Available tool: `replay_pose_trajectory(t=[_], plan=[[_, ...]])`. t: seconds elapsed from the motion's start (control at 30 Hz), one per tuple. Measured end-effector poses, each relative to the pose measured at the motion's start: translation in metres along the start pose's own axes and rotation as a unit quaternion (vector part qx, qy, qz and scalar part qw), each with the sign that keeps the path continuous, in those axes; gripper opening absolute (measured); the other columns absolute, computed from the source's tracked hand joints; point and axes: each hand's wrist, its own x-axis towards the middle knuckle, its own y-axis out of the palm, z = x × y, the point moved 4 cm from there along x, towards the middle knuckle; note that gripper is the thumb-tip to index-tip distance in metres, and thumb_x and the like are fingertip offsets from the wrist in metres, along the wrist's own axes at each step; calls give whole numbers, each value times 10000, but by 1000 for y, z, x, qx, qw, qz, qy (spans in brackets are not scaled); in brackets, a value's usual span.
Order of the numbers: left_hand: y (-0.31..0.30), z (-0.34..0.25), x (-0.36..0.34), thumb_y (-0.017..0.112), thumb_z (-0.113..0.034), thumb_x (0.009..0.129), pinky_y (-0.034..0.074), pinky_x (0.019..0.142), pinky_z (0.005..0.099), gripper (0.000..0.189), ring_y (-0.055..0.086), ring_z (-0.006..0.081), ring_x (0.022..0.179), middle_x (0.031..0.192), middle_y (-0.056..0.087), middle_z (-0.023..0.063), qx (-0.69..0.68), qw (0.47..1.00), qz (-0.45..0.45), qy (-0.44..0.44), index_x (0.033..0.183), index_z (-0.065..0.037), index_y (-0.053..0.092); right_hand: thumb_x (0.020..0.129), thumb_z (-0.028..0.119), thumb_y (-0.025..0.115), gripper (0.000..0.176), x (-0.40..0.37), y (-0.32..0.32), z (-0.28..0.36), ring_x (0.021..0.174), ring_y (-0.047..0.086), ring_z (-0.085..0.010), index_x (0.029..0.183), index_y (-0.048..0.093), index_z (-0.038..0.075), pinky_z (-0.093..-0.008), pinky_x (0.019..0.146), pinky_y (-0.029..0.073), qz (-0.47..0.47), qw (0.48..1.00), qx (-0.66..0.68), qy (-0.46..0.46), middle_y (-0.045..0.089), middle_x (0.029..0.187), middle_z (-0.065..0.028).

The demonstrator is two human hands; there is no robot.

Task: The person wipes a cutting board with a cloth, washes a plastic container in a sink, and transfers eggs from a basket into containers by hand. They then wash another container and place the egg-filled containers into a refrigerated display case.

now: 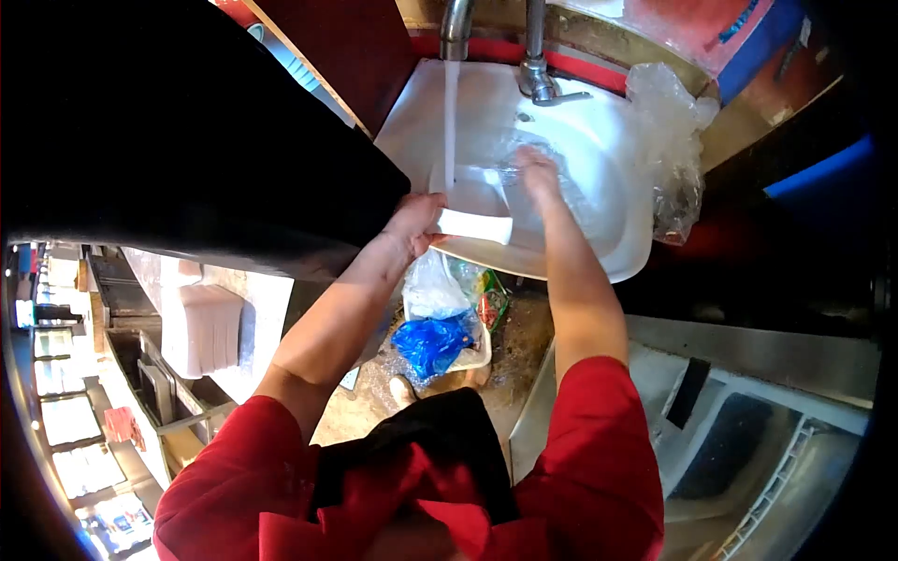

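Note:
My left hand [414, 222] is closed on the left side of a white rectangular container [475, 226], which is tilted over the near edge of the white sink [613, 252]. From the spout of the tap [456, 42], a stream of water [451, 122] runs down into the container. Over the basin, to the right of the container, is my right hand [537, 175]. It is blurred, and its fingers cannot be made out clearly. Something clear and shiny, water or thin plastic, shows around its fingertips.
A clear plastic bag [669, 140] hangs over the sink's right edge. Below the sink stands a white bin [480, 351] with a blue plastic bag [432, 344] in it. A large black surface [187, 140] blocks the left side. A metal tap lever [561, 96] sits at the sink's back.

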Motion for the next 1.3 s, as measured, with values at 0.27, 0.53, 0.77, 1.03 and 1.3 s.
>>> replay_pose_trajectory(t=[0.27,0.53,0.77,1.03,1.3], plan=[[6,4,-44,496,-53,742,517,700,451,325,582,285,820,934,570,135,24,999,-6,21,1060,7,520,705,414,678,510,-62,23,69,911,591,-287,1066,607,61,-361,836,445,44,800,-527,-283,630,960,-144],[16,11,-49,444,62,660,425,822,282,560,537,195,945,1032,560,108,54,975,86,195,1215,-18,458,612,399,759,558,-39,6,34,749,644,-226,964,650,-21,-318,676,493,201,964,-148,92,661,878,-157],[24,16,-57,425,102,659,407,835,248,583,534,161,950,1009,578,79,31,977,110,181,1230,-14,444,633,138,736,327,-54,-13,47,706,638,-226,859,635,-76,-330,620,500,230,958,-7,171,650,818,-138],[31,6,-70,422,120,669,382,903,253,625,521,183,1033,1098,555,112,101,961,84,245,1285,28,368,639,144,746,361,-57,-11,67,717,637,-228,893,625,-81,-347,608,507,212,959,-23,188,649,834,-147],[32,15,-68,435,131,694,316,986,260,678,460,211,1147,1242,476,159,134,956,65,253,1347,67,262,650,160,741,377,-62,-17,68,739,637,-232,910,617,-83,-346,622,505,205,962,-49,176,643,854,-153]])
